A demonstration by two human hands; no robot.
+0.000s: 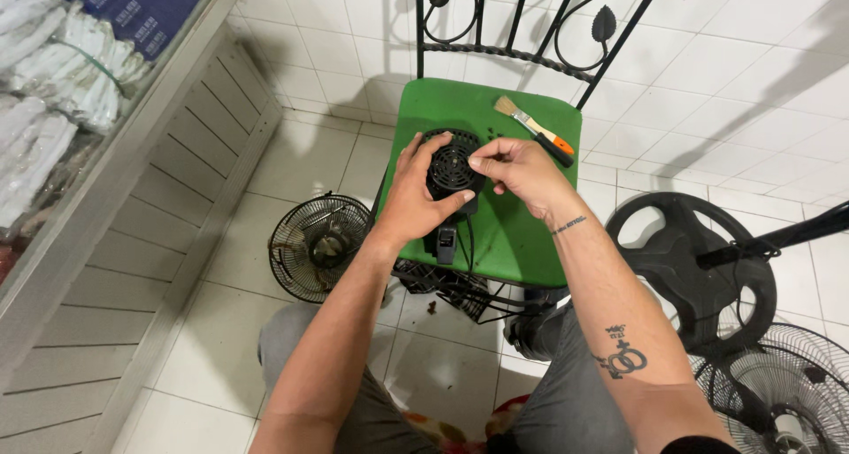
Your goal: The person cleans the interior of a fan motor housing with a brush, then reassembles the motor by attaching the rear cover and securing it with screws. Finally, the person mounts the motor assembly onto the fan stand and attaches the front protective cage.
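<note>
A black round fan motor housing with a vented back lies on the green chair seat. My left hand grips its left side and holds it steady. My right hand rests on its right edge with thumb and forefinger pinched together on something too small to make out. A black switch box and cord hang from the housing toward me. Several small dark screws lie on the seat behind the housing.
A paintbrush with an orange and black handle lies at the back of the seat. A wire fan grille stands on the tiled floor at left, a black fan base and another grille at right. A grey counter runs along the left.
</note>
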